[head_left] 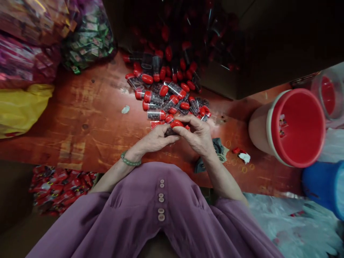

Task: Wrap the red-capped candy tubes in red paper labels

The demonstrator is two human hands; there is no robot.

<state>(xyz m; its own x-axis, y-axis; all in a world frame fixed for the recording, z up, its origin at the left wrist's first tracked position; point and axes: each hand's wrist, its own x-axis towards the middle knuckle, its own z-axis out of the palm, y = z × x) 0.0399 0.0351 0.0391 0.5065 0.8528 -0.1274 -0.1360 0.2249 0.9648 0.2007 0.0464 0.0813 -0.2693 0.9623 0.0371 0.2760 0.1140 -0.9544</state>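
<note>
Between my two hands is a small clear tube with a red cap (pixel 176 124) and dark contents, close to the near side of a pile. My left hand (pixel 157 138) is closed around the tube's clear body, which is mostly hidden by the fingers. The fingers of my right hand (pixel 197 134) press on the red cap, thumb below and fingers above. Just beyond lies a pile of similar red-capped clear tubes (pixel 156 96), several filled with small dark balls. A flat red printed packet (pixel 157 124) lies beside my left fingertips.
A large dark box (pixel 223 79) spills tubes at the back. Bags of wrapped packets (pixel 88 39) and a yellow bag (pixel 24 107) stand left. At right are a tub with a red basin (pixel 301 129) and a blue bucket (pixel 322 186). Cloth scraps (pixel 219 147) lie by my right wrist.
</note>
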